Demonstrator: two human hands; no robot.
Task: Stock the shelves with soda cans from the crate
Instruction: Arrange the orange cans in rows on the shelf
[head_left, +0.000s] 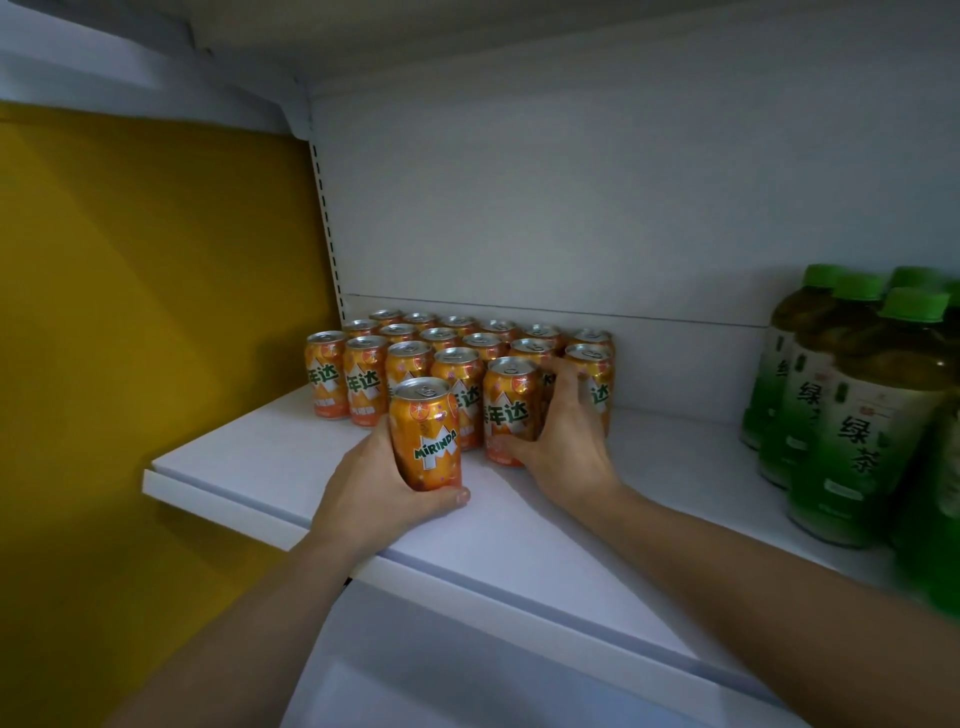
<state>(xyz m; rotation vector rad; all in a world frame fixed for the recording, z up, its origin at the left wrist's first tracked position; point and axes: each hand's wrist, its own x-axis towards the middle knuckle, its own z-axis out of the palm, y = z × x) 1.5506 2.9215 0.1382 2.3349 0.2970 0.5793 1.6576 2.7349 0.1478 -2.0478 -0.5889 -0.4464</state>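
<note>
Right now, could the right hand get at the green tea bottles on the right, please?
Probably not yet: the right hand is wrapped around an orange can. The shelf between it and the green tea bottles looks bare.

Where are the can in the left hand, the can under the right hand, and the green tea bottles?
Left-hand can (427, 434), head view, on its label.
Right-hand can (509, 402), head view, on its front label.
Green tea bottles (852, 447), head view, on the nearest bottle's label.
</note>
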